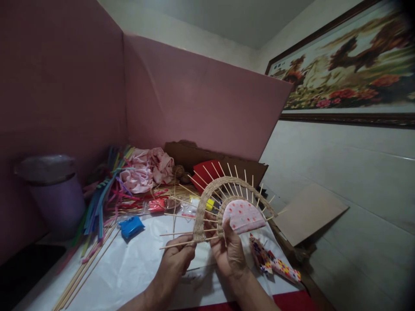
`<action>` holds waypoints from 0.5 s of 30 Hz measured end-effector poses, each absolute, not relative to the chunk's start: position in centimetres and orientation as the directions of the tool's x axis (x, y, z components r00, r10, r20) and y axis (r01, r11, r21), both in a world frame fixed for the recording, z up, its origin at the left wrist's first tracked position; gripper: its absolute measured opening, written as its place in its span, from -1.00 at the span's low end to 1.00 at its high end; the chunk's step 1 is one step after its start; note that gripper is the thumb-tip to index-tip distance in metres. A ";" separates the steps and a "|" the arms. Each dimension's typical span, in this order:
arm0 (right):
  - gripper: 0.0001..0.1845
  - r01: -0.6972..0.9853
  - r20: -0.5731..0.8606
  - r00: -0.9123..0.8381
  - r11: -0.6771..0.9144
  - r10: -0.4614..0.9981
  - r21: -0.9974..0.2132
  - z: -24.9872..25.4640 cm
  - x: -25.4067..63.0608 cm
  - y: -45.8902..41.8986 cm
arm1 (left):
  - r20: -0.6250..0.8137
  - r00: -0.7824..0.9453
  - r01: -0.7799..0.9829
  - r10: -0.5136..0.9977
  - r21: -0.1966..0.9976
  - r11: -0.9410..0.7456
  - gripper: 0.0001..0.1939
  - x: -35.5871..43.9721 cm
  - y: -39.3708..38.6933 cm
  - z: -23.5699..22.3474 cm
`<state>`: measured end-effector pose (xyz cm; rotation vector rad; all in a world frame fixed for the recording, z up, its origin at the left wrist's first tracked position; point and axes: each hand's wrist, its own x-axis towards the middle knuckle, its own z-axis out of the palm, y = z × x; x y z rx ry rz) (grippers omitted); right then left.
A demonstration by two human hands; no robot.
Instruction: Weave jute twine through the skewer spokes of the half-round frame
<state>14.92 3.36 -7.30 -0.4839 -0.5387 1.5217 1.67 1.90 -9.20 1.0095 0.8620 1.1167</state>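
Observation:
Both hands hold up a half-round woven fan (207, 194) above the white table cover. Thin wooden sticks spread out from it like rays, with two bands of twisted brown cord woven through them. Its core is a half disc of pink dotted cloth (241, 216). My left hand (178, 255) is closed on the lower left end, thumb and fingers at the lowest stick and the outer band's edge. Beneath the core, my right hand (228, 248) grips the fan with the thumb in front and fingers behind, partly hidden. A strand of cord (174, 220) hangs behind the left sticks.
Pipe cleaners (100, 203), crumpled pink cloth (145, 168) and loose sticks (86, 268) lie left, near a purple bin (56, 198). A blue packet (131, 226) rests on the white cover (129, 263). Patterned wrapping (275, 261) lies right. Pink panels (201, 99) stand behind.

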 end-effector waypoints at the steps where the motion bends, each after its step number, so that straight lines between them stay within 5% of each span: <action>1: -0.68 -0.793 0.046 -0.049 -0.010 0.998 -0.609 -7.2 14.9 3.2 | -0.047 0.231 -0.292 0.972 0.950 0.116 -0.67 1.7 1.9 -9.2; 15: -0.68 -0.769 0.049 0.022 0.048 0.999 -0.637 -6.8 14.7 3.6 | 0.010 0.246 -0.231 0.969 0.972 0.048 -0.57 1.6 1.9 -9.2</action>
